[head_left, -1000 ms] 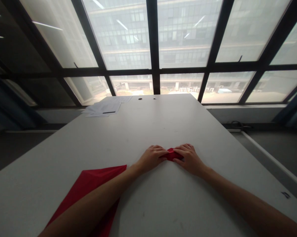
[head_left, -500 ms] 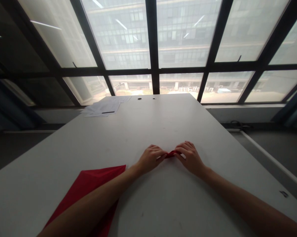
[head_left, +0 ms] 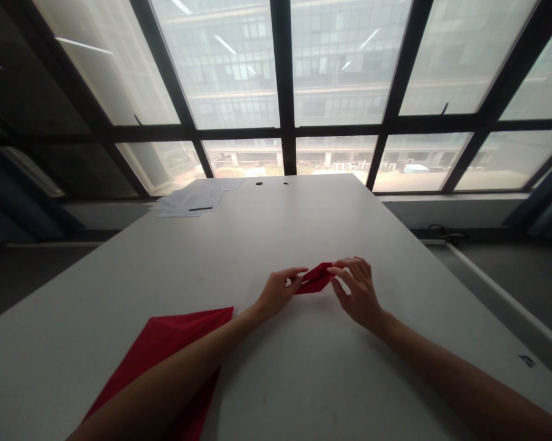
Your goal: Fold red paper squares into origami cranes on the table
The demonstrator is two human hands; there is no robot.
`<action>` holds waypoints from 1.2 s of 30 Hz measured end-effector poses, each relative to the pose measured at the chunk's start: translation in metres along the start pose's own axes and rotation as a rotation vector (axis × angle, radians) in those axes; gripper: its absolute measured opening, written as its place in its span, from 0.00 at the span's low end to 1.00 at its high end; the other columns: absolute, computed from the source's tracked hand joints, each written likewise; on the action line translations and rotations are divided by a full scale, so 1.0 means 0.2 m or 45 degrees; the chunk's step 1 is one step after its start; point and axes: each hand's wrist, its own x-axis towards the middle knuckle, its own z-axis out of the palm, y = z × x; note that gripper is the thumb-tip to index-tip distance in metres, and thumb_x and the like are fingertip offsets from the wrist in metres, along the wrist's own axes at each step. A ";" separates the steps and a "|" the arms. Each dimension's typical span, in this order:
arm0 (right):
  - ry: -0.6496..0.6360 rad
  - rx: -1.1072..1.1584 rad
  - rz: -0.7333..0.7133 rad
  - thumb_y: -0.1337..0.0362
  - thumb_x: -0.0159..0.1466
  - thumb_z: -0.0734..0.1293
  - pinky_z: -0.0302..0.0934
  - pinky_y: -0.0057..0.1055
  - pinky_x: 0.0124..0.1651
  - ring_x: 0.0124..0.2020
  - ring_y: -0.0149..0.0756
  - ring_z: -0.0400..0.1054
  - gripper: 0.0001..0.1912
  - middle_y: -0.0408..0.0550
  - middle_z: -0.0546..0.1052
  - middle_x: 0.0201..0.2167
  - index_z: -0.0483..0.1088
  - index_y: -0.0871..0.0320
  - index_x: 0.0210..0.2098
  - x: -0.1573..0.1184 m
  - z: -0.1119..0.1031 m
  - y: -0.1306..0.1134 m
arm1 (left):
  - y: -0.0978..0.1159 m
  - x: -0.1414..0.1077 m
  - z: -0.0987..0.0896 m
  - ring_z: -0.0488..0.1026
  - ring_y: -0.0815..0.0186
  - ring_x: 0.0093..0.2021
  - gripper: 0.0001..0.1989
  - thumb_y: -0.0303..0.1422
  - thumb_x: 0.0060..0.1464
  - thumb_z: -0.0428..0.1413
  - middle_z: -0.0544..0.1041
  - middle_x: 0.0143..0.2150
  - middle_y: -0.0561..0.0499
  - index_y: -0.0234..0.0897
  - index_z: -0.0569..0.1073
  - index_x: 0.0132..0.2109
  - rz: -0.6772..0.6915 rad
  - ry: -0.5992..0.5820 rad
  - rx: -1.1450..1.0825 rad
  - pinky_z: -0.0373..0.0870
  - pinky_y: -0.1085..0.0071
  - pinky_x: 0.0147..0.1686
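Note:
A small folded red paper (head_left: 316, 279) is held just above the white table, between my two hands. Thumb and fingers of my left hand (head_left: 279, 292) pinch its left end. At its right end, my right hand (head_left: 358, 291) has its fingertips against the paper, with the thumb apart from the fingers below it. A narrow dark gap shows along the fold of the paper. Under my left forearm lies a larger red sheet (head_left: 166, 337), partly hidden by the arm.
Several white papers (head_left: 191, 197) with a dark pen (head_left: 200, 209) on them lie at the table's far left. The white table (head_left: 276, 233) reaches to the windows. A small dark mark (head_left: 527, 361) is near its right edge.
The small red paper shows more of its surface and its fold has opened. My right hand has shifted slightly right, its thumb moving away from the fingers; my left hand has moved slightly left.

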 end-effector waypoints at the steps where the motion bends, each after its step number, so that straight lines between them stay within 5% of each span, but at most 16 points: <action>1: -0.042 0.018 -0.028 0.67 0.67 0.62 0.53 0.49 0.60 0.52 0.45 0.66 0.11 0.50 0.75 0.47 0.73 0.50 0.46 0.00 0.00 0.00 | -0.01 0.00 0.00 0.74 0.69 0.30 0.13 0.31 0.61 0.54 0.80 0.34 0.53 0.40 0.75 0.52 -0.048 0.014 0.007 0.70 0.74 0.32; 5: -0.304 0.044 -0.137 0.67 0.67 0.63 0.54 0.47 0.60 0.55 0.45 0.65 0.14 0.50 0.75 0.51 0.73 0.50 0.51 0.00 0.02 -0.02 | -0.02 -0.01 0.01 0.71 0.70 0.26 0.09 0.29 0.60 0.53 0.77 0.29 0.55 0.40 0.75 0.45 -0.015 -0.013 0.213 0.67 0.75 0.30; 12: -0.575 0.013 -0.085 0.62 0.69 0.63 0.50 0.48 0.64 0.59 0.44 0.64 0.19 0.51 0.73 0.58 0.67 0.49 0.59 -0.01 0.04 0.01 | 0.01 -0.02 0.00 0.74 0.62 0.45 0.10 0.29 0.63 0.52 0.79 0.43 0.48 0.40 0.77 0.45 0.281 -0.031 0.632 0.68 0.63 0.49; 19: -0.668 -0.009 -0.078 0.59 0.71 0.59 0.42 0.52 0.69 0.67 0.43 0.55 0.25 0.53 0.65 0.65 0.58 0.53 0.66 -0.03 0.06 0.03 | 0.01 -0.06 0.00 0.57 0.58 0.69 0.24 0.40 0.70 0.44 0.61 0.69 0.45 0.41 0.57 0.69 0.441 -0.375 0.743 0.55 0.55 0.65; 23: -0.704 -0.058 -0.057 0.57 0.72 0.57 0.40 0.55 0.69 0.70 0.44 0.48 0.29 0.57 0.57 0.69 0.51 0.59 0.69 -0.03 0.07 0.04 | 0.00 -0.06 0.00 0.49 0.56 0.72 0.30 0.45 0.69 0.42 0.53 0.72 0.42 0.40 0.48 0.72 0.457 -0.527 0.769 0.47 0.52 0.68; 28: -0.750 -0.106 -0.056 0.53 0.72 0.55 0.27 0.63 0.69 0.70 0.47 0.49 0.28 0.55 0.60 0.67 0.52 0.55 0.69 -0.04 0.07 0.04 | 0.00 -0.05 -0.01 0.42 0.56 0.73 0.33 0.49 0.69 0.40 0.46 0.74 0.44 0.42 0.42 0.73 0.430 -0.599 0.778 0.41 0.53 0.69; 36: -0.793 -0.183 0.101 0.47 0.72 0.52 0.25 0.62 0.69 0.71 0.46 0.44 0.31 0.53 0.57 0.69 0.52 0.55 0.69 -0.04 0.09 0.04 | -0.01 -0.05 -0.01 0.39 0.56 0.74 0.34 0.52 0.68 0.39 0.43 0.74 0.46 0.44 0.41 0.73 0.388 -0.670 0.797 0.37 0.54 0.69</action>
